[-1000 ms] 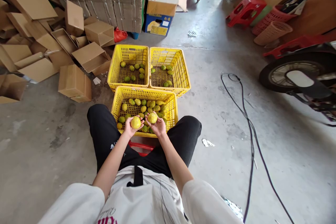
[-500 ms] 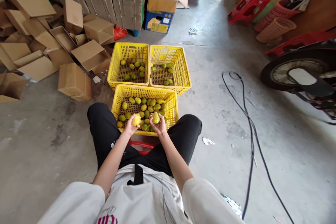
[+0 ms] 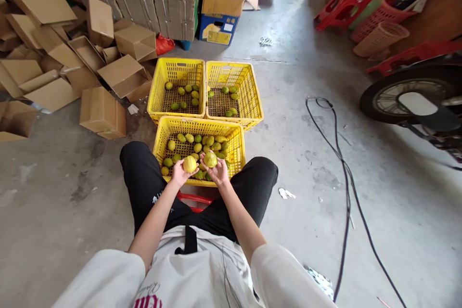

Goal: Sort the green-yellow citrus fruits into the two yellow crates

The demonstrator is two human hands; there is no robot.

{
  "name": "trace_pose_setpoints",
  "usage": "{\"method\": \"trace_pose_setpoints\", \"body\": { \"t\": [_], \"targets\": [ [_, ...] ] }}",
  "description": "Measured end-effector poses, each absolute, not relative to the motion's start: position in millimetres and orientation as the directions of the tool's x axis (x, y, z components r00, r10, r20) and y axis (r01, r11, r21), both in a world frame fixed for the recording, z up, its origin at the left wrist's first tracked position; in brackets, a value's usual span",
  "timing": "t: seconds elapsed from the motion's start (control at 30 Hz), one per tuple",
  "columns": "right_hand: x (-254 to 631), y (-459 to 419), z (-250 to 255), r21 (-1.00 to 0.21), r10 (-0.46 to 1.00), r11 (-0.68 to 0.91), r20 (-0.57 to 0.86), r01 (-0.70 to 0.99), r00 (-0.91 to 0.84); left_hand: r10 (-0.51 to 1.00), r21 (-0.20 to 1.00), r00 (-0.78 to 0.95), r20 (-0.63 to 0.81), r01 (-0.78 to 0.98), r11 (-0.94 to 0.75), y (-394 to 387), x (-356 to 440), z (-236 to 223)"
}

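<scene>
Above the near yellow crate (image 3: pixel 199 123), my left hand (image 3: pixel 178 173) holds a yellow lemon (image 3: pixel 189 164), its fingers curled beneath and beside it. Close on the right, my right hand (image 3: pixel 219 173) has a greener lemon (image 3: pixel 210 159) resting against its fingers, palm turned up. The two fruits are a small gap apart. Below them, several green and yellow lemons (image 3: pixel 216 146) lie loose in the crate, some hidden by my hands.
Two more yellow crates, a left one (image 3: pixel 153 91) and a right one (image 3: pixel 257 94), stand just beyond, each with several lemons. Cardboard boxes (image 3: pixel 103 110) are heaped at left. A black cable (image 3: pixel 342 163) lies on the floor at right, near a motorcycle wheel (image 3: pixel 382 98).
My right hand has moved slightly left and turned its palm up, bringing its lemon closer to the other one. The left hand's lemon has shifted slightly to the right.
</scene>
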State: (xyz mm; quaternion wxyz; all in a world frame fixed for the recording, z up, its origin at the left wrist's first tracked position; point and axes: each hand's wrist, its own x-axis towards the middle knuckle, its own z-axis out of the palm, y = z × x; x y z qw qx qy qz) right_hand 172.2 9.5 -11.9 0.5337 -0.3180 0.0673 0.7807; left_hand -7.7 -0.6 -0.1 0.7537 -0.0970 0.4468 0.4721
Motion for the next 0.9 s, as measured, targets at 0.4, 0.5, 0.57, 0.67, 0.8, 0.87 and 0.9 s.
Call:
{"method": "trace_pose_setpoints", "body": {
  "t": [0.4,0.5,0.57,0.67,0.8,0.87,0.9],
  "targets": [
    [172.8,9.7,-16.8,-0.232,0.749,-0.440,-0.628,-0.868,-0.212,0.686,0.442,0.072,-0.724,-0.715,0.542,-5.8,-6.9,-9.9],
    [171.7,9.2,-17.5,-0.282,0.767,-0.433,-0.614,-0.856,-0.186,0.655,0.404,0.076,-0.752,-0.732,0.548,-3.9,-8.2,-7.2],
    [172.6,8.9,-16.5,-0.278,0.762,-0.453,-0.613,-0.847,-0.206,0.630,0.378,0.077,-0.773,-0.741,0.555,-2.6,-8.8,-4.4],
    [174.0,8.5,-12.9,-0.228,0.765,-0.490,-0.576,-0.841,-0.290,0.594,0.329,0.074,-0.801,-0.775,0.540,-1.7,-9.8,-0.6],
    [170.8,9.0,-8.6,-0.207,0.783,-0.491,-0.530,-0.846,-0.325,0.610,0.279,0.134,-0.781,-0.800,0.532,-2.0,-11.0,-0.2],
    [168.9,9.4,-7.8,-0.239,0.790,-0.487,-0.530,-0.840,-0.307,0.642,0.275,0.166,-0.748,-0.804,0.527,-2.0,-11.0,-1.6],
    [168.4,9.6,-7.7,-0.257,0.789,-0.488,-0.537,-0.834,-0.296,0.654,0.275,0.171,-0.737,-0.807,0.522,-1.9,-10.8,-2.3]
  ]
}}
